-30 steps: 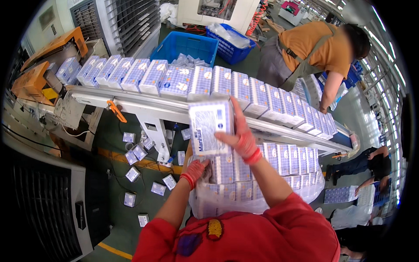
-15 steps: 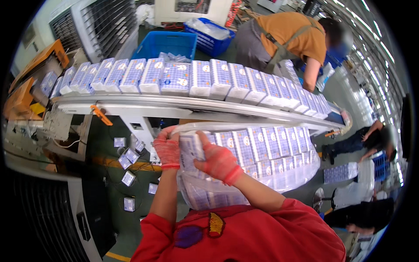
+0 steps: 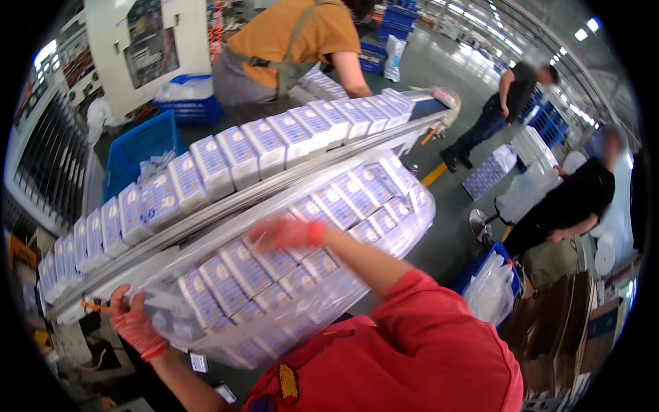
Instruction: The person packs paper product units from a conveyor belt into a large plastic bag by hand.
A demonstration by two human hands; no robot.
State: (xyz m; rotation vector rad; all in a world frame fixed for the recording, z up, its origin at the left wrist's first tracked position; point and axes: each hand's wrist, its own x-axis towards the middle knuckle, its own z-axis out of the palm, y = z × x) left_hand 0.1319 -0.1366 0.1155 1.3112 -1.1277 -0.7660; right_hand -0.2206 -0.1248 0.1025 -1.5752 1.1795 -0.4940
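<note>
From the head view: the left hand (image 3: 135,328) clamps the near-left end of the clear bag of small boxes (image 3: 288,275), steadying it, while the right hand (image 3: 285,233) lies flat on top, fingers together, pressing the rows beside the conveyor (image 3: 206,206) carrying more boxes (image 3: 240,154).

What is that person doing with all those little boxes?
A person in a red top is handling a big clear plastic bag packed with rows of small blue-and-white boxes. The left hand grips the bag's near end, while the right hand rests on top of the boxes. Both hands wear red-pink gloves. Just behind the bag, a long conveyor carries a line of the same boxes. A worker in an orange shirt bends over the far side, and two more people stand at the right.
</note>
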